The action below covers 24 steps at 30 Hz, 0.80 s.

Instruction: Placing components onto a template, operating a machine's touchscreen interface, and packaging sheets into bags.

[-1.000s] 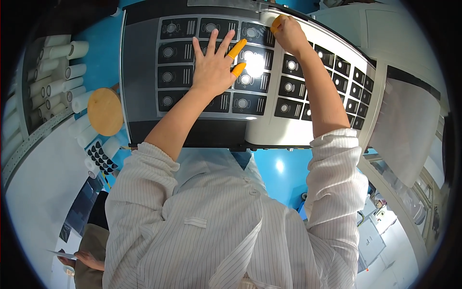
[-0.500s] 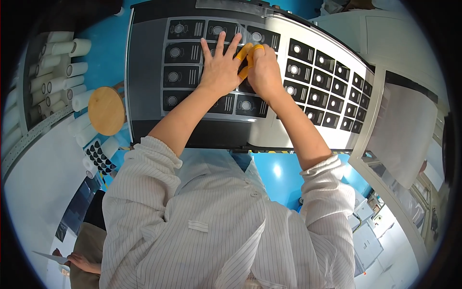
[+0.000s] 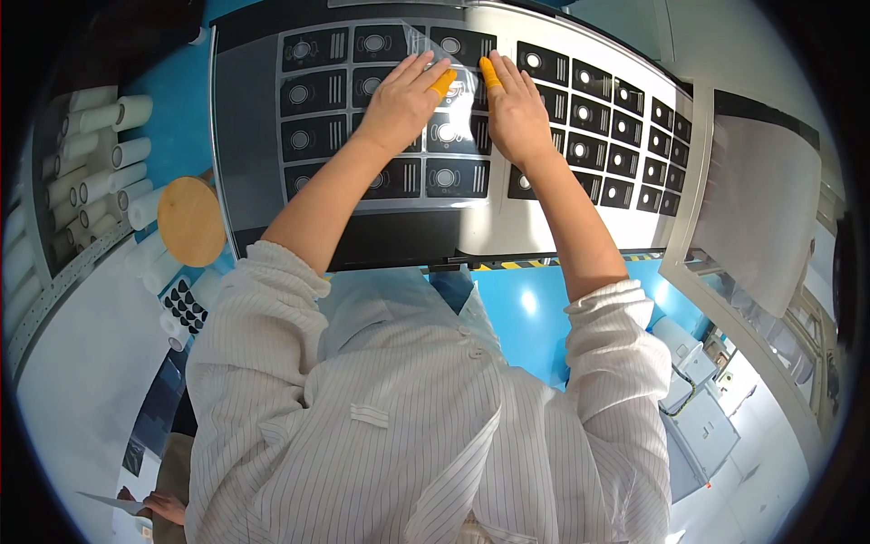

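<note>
While both palms press flat, fingers spread, my left hand (image 3: 399, 104) and right hand (image 3: 512, 109) smooth clear film (image 3: 453, 91) under fingertips onto black label sheet (image 3: 362, 136); far corner unstuck, curling.

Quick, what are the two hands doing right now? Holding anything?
Left hand: open, flat on the clear film, gripping nothing.
Right hand: open, flat on the same film over the dark panel.

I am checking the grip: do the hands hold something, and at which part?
Both hands, left hand and right hand, lie flat on a clear film sheet over the panel, near its top edge; nothing is gripped.
</note>
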Available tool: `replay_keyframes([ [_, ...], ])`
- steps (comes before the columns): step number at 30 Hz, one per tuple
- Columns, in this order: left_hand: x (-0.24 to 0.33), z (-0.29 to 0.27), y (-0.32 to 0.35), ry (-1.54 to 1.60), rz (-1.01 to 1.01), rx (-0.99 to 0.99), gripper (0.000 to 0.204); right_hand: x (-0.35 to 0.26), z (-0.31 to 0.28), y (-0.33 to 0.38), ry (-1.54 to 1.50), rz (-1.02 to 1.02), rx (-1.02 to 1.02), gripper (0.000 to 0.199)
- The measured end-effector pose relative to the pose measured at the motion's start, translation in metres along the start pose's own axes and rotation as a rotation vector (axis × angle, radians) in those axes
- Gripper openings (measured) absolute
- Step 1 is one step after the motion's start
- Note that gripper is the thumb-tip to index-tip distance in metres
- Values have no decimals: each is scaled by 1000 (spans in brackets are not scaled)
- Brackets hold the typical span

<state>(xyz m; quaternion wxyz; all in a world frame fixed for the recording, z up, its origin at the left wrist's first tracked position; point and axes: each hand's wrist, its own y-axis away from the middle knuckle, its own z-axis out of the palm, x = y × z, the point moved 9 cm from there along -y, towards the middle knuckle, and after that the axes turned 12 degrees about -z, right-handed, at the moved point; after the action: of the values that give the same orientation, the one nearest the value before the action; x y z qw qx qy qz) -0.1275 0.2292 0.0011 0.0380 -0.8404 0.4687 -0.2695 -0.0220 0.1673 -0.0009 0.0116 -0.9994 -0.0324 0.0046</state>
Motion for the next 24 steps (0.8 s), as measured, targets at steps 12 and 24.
replay_keyframes([
  [12,-31,-42,52,13,85,-234,32,3,17,10,192,11,-323,60],
  [24,-63,-79,104,-120,-75,-366,39,-2,7,12,253,-8,-200,62],
])
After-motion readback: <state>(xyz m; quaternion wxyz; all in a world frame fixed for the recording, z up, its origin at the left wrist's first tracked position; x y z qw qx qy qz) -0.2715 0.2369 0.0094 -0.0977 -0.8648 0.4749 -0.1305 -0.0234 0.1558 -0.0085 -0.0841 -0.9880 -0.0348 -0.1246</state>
